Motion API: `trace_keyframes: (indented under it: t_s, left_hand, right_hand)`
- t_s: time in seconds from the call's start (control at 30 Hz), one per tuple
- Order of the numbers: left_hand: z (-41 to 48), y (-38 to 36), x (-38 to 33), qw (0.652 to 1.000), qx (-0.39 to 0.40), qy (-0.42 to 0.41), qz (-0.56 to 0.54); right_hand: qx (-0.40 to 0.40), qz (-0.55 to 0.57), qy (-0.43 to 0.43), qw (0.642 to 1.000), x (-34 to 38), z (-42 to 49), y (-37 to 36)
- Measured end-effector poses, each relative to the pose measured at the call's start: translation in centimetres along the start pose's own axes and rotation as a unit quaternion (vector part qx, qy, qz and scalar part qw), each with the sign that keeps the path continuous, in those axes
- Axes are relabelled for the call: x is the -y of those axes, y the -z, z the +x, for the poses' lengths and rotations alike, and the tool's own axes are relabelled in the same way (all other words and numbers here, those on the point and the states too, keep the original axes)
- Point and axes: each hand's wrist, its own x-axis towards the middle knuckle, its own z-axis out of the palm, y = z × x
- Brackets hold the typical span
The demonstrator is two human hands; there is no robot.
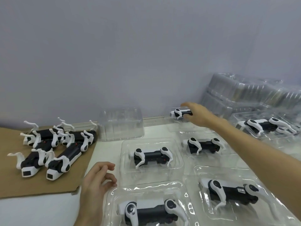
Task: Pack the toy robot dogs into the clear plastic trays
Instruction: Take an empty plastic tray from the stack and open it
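My right hand (196, 115) reaches to the far side of the table and grips a black-and-white toy robot dog (178, 113) over a clear tray (180, 128) by the wall. My left hand (96, 181) hangs with loosely curled fingers, holding nothing, beside the nearest tray (114, 193). Several dogs lie in clear trays: one in the middle (152, 156), one behind it to the right (202, 145), one near right (231, 192), one at the bottom (151, 211). Several loose dogs (55, 147) lie heaped on brown cardboard (32, 186) at the left.
An upside-down clear tray stack (121, 123) stands against the wall in the middle. A tall pile of clear trays (247, 93) leans at the back right. Another packed tray (267, 126) sits at the far right. The wall runs close behind everything.
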Motion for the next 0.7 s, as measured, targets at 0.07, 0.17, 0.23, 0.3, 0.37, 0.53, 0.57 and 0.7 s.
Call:
trace_keyframes:
  t_s: [0.07, 0.17, 0.23, 0.3, 0.37, 0.53, 0.57, 0.7]
  left_hand:
    - [-0.1, -0.1, -0.1, 1.0, -0.001, 0.001, 0.001]
    - [-0.1, -0.2, -0.3, 1.0, -0.003, 0.001, 0.005]
    - [-0.2, -0.3, -0.4, 1.0, 0.001, -0.001, 0.011]
    - [-0.3, -0.3, -0.5, 1.0, 0.003, -0.005, 0.014]
    - [-0.6, -0.4, -0.7, 1.0, 0.0, -0.002, 0.009]
    - [-0.7, -0.4, -1.0, 1.0, -0.001, 0.005, -0.009]
    - [-0.7, -0.3, -1.0, 1.0, -0.001, 0.004, -0.006]
    - [-0.7, -0.4, -0.8, 1.0, -0.004, 0.004, -0.004]
  right_hand:
    - [-0.004, 0.126, 0.022, 0.992, 0.8, -2.6, 2.3]
    - [0.182, 0.127, 0.054, 0.974, 1.3, -8.2, 4.6]
    - [0.267, 0.011, 0.05, 0.962, 0.7, -11.1, 5.0]
    - [0.295, -0.025, 0.026, 0.955, 0.3, -12.2, 5.0]
    - [0.292, 0.004, 0.01, 0.956, 0.2, -11.9, 5.1]
    - [0.299, -0.023, 0.006, 0.954, -0.1, -10.2, 5.2]
    - [0.306, -0.055, 0.01, 0.95, -0.1, -10.0, 4.9]
    - [0.276, -0.082, 0.036, 0.957, 0.5, -9.7, 3.5]
